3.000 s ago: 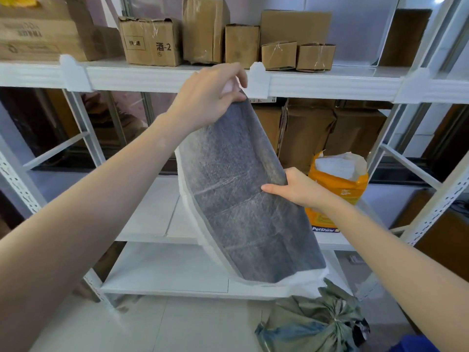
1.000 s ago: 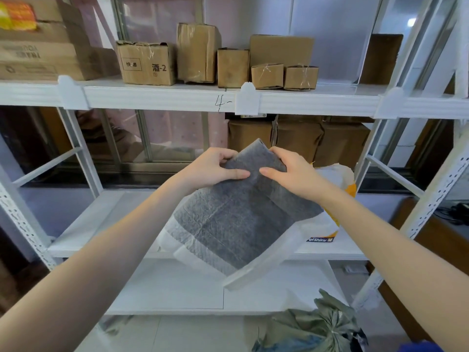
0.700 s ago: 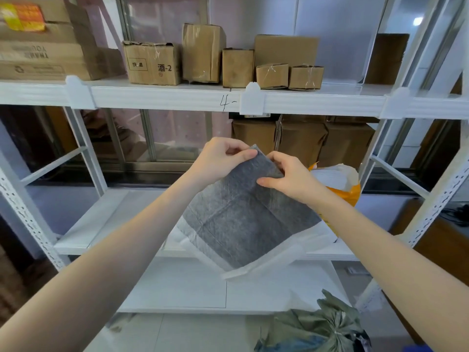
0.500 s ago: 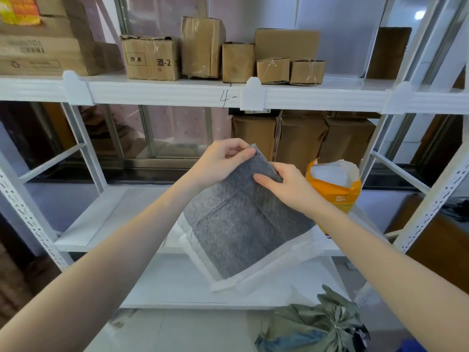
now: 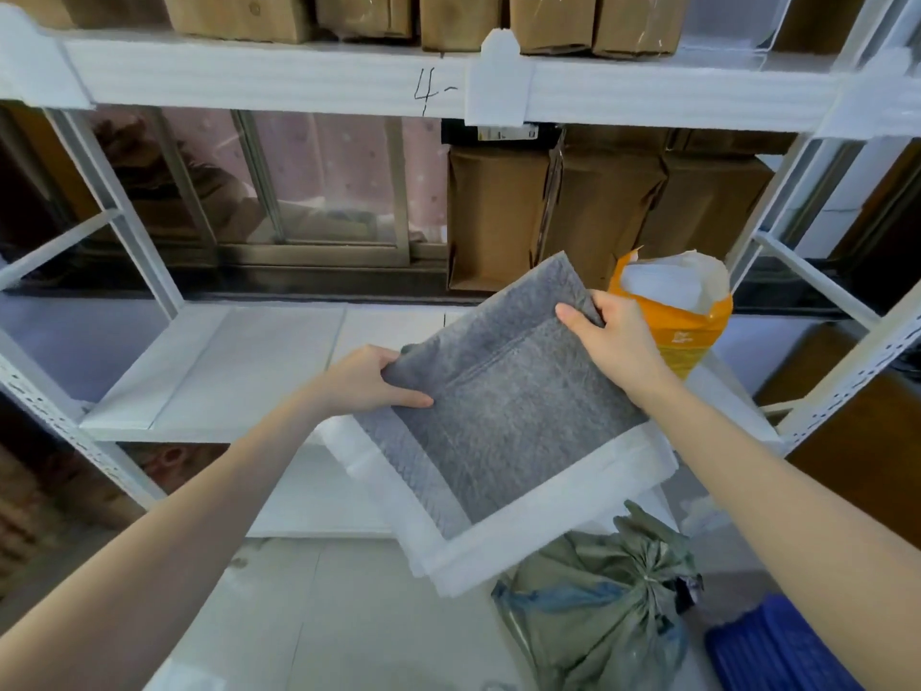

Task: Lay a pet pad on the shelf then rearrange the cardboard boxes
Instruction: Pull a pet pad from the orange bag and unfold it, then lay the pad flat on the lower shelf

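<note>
Bag [image 5: 673,316] right of pad [image 5: 508,416]

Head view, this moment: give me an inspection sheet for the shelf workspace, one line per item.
Surface: middle shelf, white, bare on its left part.
Job's things: pet pad, grey with white border, still folded, held in the air; cardboard boxes on the top shelf.
Clutter: open orange bag on the shelf; tied green sack on the floor.
Grippers: left hand and right hand each grip a pad edge.
Cables: nothing seen.
Surroundings: more brown boxes behind the rack.
</note>
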{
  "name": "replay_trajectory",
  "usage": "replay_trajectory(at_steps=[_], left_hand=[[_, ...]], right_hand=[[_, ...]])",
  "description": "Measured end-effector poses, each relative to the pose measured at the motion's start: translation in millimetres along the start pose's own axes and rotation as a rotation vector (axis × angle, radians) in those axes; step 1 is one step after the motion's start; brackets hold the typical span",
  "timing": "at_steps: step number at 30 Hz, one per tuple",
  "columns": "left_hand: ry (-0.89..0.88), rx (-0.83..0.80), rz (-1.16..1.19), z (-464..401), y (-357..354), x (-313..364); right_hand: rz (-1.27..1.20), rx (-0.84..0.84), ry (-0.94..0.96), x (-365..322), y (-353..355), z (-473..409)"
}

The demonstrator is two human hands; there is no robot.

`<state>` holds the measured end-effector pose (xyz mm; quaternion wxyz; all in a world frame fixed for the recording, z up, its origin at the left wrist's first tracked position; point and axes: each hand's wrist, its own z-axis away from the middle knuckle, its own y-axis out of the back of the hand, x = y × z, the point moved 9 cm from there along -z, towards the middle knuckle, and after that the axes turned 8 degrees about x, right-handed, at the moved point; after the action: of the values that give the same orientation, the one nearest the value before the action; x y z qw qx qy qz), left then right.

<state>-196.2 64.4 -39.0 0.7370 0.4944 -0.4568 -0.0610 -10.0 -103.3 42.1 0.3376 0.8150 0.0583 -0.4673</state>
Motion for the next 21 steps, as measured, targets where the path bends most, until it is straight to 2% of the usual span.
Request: replay_trajectory(at_steps=[4, 7, 11, 15, 18, 21], left_hand=[[0.067, 0.005, 0.052, -30, -11, -24], [0.168, 0.02, 0.183, -58, -17, -44], [0.314, 0.146, 0.395, -94, -23, -67], [0.368, 0.34, 0.325, -131, -30, -83], [0.372, 0.392, 0.28, -155, -40, -89], [0.291, 0.353, 0.297, -178, -51, -89]], right_hand=[[0.019, 0.042, -0.122, 57, -7, -27], [0.052, 0.032, -0.202, 99, -19, -49], [0.051, -0.023, -0.323, 147, -43, -75], [0.062, -0.201, -0.435, 184, -78, -93], [0.025, -0.194, -0.462, 197, -92, -104], [0.053, -0.162, -0.449, 220, -104, -119]])
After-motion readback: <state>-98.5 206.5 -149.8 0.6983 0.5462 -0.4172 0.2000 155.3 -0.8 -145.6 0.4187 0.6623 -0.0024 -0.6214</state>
